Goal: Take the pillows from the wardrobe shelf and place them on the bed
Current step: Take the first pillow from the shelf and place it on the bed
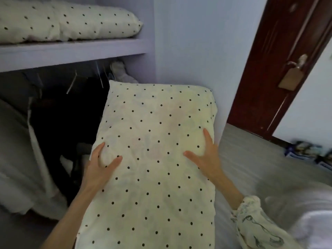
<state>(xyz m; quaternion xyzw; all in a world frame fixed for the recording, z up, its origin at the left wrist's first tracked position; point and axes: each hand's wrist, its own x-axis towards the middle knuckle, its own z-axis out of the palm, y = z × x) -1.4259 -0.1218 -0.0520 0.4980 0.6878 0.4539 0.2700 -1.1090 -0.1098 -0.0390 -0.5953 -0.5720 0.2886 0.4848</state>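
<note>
pillow (152, 159), soft and seemingly light, is held clear of the wardrobe shelf (71, 51), its sides pinched by the left hand (100, 168) and right hand (206, 157), where it yields least.

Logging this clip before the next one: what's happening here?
A person holds a polka-dot pillow by its two sides, the left hand and right hand each gripping an edge, thumb on top. It is off the wardrobe shelf, held over the grey floor. Another dotted pillow lies on that shelf, above hanging clothes.
</note>
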